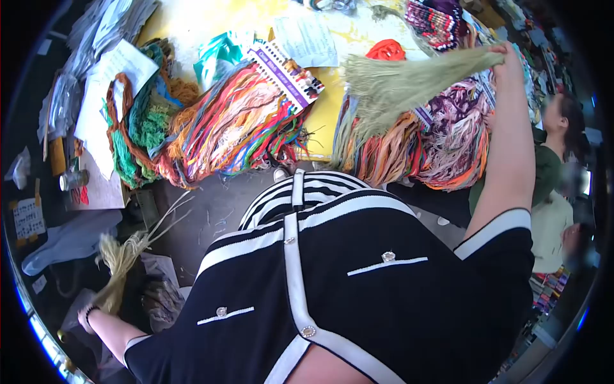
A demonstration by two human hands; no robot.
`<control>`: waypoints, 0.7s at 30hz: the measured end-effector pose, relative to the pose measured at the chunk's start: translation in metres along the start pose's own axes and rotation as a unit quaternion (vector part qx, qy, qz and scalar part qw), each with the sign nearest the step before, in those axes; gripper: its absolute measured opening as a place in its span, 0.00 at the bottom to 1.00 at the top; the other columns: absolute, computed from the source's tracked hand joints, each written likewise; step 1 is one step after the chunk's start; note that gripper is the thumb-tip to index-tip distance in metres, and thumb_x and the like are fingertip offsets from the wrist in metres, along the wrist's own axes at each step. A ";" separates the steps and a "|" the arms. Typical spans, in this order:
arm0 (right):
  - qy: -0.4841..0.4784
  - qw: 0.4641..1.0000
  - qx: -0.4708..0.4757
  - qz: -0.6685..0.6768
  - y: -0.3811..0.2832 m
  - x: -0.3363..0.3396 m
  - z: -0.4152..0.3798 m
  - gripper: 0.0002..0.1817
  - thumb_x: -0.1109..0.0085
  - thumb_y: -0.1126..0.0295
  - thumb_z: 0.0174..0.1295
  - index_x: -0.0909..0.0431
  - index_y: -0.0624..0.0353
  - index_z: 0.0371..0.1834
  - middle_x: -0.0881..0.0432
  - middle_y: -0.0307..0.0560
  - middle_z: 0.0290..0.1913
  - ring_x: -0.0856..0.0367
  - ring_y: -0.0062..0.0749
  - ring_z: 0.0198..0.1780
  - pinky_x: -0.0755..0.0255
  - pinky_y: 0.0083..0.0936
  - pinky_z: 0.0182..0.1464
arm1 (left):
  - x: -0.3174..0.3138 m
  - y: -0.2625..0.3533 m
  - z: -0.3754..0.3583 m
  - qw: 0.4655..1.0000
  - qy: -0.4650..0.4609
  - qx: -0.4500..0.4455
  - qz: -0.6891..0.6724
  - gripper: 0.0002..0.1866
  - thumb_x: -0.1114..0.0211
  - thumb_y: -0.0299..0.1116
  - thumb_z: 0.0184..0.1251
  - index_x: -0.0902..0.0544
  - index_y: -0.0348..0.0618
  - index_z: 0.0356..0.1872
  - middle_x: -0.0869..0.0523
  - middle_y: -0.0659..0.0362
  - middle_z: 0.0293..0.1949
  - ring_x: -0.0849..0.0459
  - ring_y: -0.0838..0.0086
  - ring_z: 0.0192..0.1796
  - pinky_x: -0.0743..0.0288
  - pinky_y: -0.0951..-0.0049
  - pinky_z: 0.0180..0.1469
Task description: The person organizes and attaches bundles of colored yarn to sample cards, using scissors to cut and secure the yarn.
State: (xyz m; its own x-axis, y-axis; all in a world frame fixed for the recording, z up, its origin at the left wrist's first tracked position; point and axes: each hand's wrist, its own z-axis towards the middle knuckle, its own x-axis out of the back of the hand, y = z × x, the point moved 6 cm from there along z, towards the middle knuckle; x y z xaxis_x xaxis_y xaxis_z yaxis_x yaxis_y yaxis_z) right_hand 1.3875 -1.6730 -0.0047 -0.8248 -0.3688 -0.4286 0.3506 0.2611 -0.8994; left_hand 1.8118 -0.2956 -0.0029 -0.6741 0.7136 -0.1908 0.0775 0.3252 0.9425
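My right hand (508, 63) is raised at the upper right, closed round one end of a pale green thread bundle (409, 86). Its loose strands fan leftward over the table and cover part of the threads beneath. Far out at the lower left, my left hand (87, 318) grips a cream thread bundle (120, 265), whose strands stick up and outward. Some fingers of that hand are hidden. Between the hands, a thick multicoloured thread bundle (236, 121) hangs over the table edge, fixed to a purple-and-white card (281, 77). Purple and white threads (454, 144) lie below my right hand.
The yellow table (326, 131) carries green and brown skeins (150, 121), a teal packet (219, 54), a red thread coil (385, 50) and a printed sheet (307, 40). Plastic bags (70, 240) lie at left. Another person (553, 153) is at right.
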 end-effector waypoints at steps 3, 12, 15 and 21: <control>0.112 0.988 -0.010 -0.102 0.004 -0.055 -0.066 0.08 0.46 0.68 0.66 0.27 0.59 0.31 0.27 0.38 0.21 0.26 0.29 0.26 0.26 0.35 0.44 | -0.041 -0.009 0.014 0.997 -0.076 0.025 -0.011 0.13 0.56 0.37 0.75 0.29 0.47 0.28 0.36 0.67 0.19 0.39 0.80 0.20 0.43 0.78 0.23; -0.349 0.934 -0.075 0.019 -0.029 -0.142 -0.219 0.15 0.58 0.72 0.71 0.34 0.66 0.57 0.34 0.40 0.38 0.35 0.19 0.34 0.37 0.19 0.37 | -0.314 0.003 -0.240 0.822 -0.550 0.109 -0.096 0.11 0.51 0.34 0.75 0.27 0.41 0.33 0.39 0.70 0.18 0.44 0.85 0.18 0.49 0.83 0.20; -0.322 0.945 -0.049 -0.009 -0.010 -0.161 -0.274 0.13 0.58 0.66 0.73 0.31 0.62 0.54 0.38 0.32 0.26 0.39 0.17 0.28 0.40 0.17 0.30 | -0.397 0.022 -0.381 0.834 -0.544 0.055 -0.066 0.11 0.51 0.33 0.74 0.28 0.33 0.42 0.35 0.66 0.25 0.42 0.85 0.21 0.46 0.85 0.23; -0.303 0.897 -0.263 -0.187 0.074 -0.224 -0.339 0.08 0.41 0.66 0.59 0.22 0.60 0.36 0.22 0.39 0.28 0.26 0.19 0.22 0.34 0.16 0.21 | -0.563 -0.002 -0.583 0.605 -0.744 0.279 -0.060 0.23 0.53 0.32 0.71 0.37 0.29 0.62 0.28 0.57 0.40 0.31 0.79 0.29 0.35 0.78 0.31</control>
State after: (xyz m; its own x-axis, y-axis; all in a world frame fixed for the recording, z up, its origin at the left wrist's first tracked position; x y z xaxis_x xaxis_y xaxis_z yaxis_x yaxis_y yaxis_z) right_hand 1.4479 -1.2684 0.0545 -0.3933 -0.8936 -0.2163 -0.2899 0.3438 -0.8932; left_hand 1.7631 -1.0592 0.2629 0.6750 0.2975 -0.6752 0.6085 0.2932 0.7374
